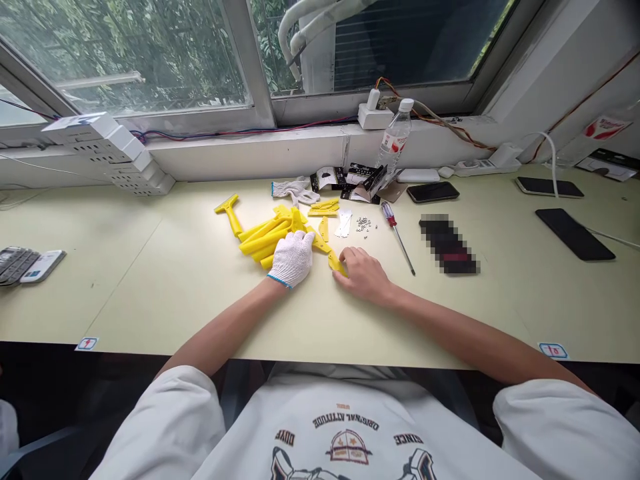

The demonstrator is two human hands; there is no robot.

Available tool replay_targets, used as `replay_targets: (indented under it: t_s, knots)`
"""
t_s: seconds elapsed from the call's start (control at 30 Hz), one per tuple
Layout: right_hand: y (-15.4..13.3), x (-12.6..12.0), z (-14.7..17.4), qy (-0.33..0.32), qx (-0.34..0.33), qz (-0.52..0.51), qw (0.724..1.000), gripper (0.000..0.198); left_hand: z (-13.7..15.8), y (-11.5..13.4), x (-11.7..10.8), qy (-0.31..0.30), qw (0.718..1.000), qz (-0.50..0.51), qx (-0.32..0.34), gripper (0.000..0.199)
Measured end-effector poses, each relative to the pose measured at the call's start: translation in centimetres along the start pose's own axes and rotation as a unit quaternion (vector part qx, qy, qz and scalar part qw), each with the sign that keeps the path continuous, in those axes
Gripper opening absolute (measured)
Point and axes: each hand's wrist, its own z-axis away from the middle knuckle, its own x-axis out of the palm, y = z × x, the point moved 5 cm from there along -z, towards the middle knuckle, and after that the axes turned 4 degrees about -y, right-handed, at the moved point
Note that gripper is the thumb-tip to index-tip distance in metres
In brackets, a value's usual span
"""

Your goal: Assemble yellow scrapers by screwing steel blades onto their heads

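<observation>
My left hand [293,259], in a white knit glove with a blue cuff, is closed on a yellow plastic scraper [320,243] whose head shows past the fingers; the rest is hidden by the glove. My bare right hand [364,275] pinches a small yellow plastic piece [336,263] close to that head; whether the two touch I cannot tell. Behind the glove lies a pile of yellow scraper handles [263,241]. One T-shaped yellow scraper [230,215] lies left of it. Loose yellow plates [324,208], thin blades [343,223] and small screws [364,225] lie beyond my hands.
A screwdriver [399,239] lies right of the screws. Behind are a spare glove [296,192], black packaging cards [363,181] and a plastic bottle [395,137]. Several phones [575,233] and a blurred-out dark item [449,245] lie right. White boxes [117,157] stand back left.
</observation>
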Motion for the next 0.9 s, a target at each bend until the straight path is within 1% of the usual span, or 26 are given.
replay_targets:
  t_s: [0.03,0.1,0.27,0.4,0.5,0.63,0.7,0.73,0.83,0.9]
  knots:
    - [0.1,0.0,0.1,-0.001,0.002,0.003,1.000,0.018,0.0,0.0,0.0,0.009,1.000,0.001,0.005,0.038]
    - [0.5,-0.1,0.2,-0.005,0.003,0.007,1.000,0.013,0.2,-0.1,-0.1,0.019,1.000,0.000,0.011,0.038]
    - [1.8,-0.2,0.4,-0.021,0.016,-0.002,1.000,0.017,0.4,-0.2,0.0,0.041,0.999,0.013,0.031,0.041]
    - [2.7,-0.7,0.3,-0.019,0.031,-0.042,0.998,0.025,0.6,-0.1,-0.2,0.085,0.991,0.066,0.080,0.038]
    - [3.3,-1.1,0.1,-0.007,0.041,-0.088,0.995,0.029,0.9,0.2,-0.5,0.099,0.981,0.093,0.139,0.033]
    - [4.1,-1.4,-0.3,0.012,0.048,-0.150,0.987,0.030,1.5,1.9,-0.1,0.065,0.958,0.107,0.256,0.028]
    - [4.5,-1.5,-0.4,0.024,0.051,-0.182,0.982,0.032,1.8,3.1,0.3,0.051,0.947,0.120,0.293,0.026]
    - [4.7,-1.5,-0.5,0.029,0.053,-0.198,0.978,0.034,1.8,3.6,0.5,0.049,0.946,0.126,0.296,0.025]
    - [5.2,-1.6,-0.5,0.044,0.058,-0.250,0.965,0.039,1.4,4.8,1.0,0.043,0.952,0.136,0.270,0.025]
    - [5.6,-1.8,-0.5,0.055,0.065,-0.288,0.954,0.039,1.0,5.5,1.1,0.021,0.956,0.129,0.261,0.025]
